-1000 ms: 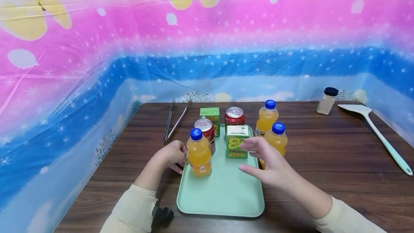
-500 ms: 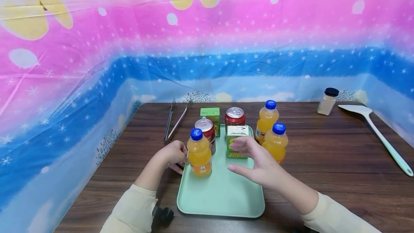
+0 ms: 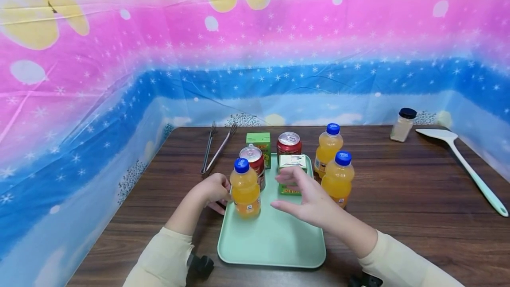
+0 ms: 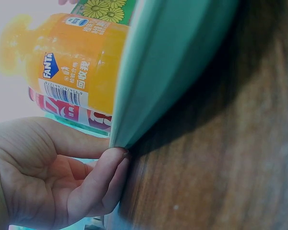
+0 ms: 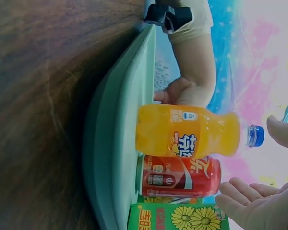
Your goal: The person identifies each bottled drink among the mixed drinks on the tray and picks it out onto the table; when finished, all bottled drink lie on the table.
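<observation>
My left hand (image 3: 211, 191) pinches the left rim of the green tray (image 3: 271, 254), thumb above and fingers under it in the left wrist view. Just inside that rim stands an orange Fanta bottle (image 4: 81, 57) with a blue cap. Behind it are a red soda can (image 3: 256, 160) and a green drink carton (image 3: 258, 140). A second red can (image 3: 289, 145) and a nearer green carton (image 3: 292, 162) stand at the tray's right side. My right hand (image 3: 308, 203) hovers over the tray's right side, thumb and fingers spread, holding nothing; it partly hides the nearer carton.
Two more orange soda bottles, one farther back (image 3: 328, 147) and one nearer (image 3: 338, 183), stand right of the tray. Metal tongs (image 3: 217, 152) lie at the back left. A black-lidded jar (image 3: 403, 125) and a white-headed spatula (image 3: 466, 160) are at the right.
My right hand has moved left, from beside the bottles to over the tray, covering more of the nearer carton. The left hand and the drinks have stayed put.
</observation>
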{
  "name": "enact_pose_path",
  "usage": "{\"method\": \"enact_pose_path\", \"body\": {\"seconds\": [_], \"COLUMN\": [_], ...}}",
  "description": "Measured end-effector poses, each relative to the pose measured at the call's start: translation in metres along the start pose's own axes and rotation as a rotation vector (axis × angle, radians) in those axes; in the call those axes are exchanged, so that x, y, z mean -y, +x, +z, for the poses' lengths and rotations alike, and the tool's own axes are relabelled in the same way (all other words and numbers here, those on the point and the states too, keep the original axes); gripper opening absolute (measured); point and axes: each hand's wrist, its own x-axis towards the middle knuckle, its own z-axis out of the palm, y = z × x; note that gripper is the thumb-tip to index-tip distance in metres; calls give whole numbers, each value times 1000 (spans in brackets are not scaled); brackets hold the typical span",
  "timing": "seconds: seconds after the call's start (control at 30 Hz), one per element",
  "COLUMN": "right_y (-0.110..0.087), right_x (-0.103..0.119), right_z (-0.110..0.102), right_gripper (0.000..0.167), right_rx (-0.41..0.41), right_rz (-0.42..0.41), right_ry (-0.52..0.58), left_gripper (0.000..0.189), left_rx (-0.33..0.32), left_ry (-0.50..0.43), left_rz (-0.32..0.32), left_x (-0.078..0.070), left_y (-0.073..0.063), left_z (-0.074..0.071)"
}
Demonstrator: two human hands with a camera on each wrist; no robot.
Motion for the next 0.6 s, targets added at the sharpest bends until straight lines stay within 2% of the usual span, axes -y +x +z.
{"method": "enact_pose_path", "body": {"seconds": [0.37, 0.6], "right_y": [12, 19], "right_x": [3, 4], "right_z": [7, 12], "right_gripper": [65, 64], "right_rx": [-24, -24], "right_rz": [12, 18], "right_ry": [-9, -14], "left_gripper": [19, 22], "left_rx": [6, -11], "left_ry": [10, 29], "left_rz": [13, -5], "left_x": [1, 1], "left_y": [3, 2], "left_z": [0, -1]}}
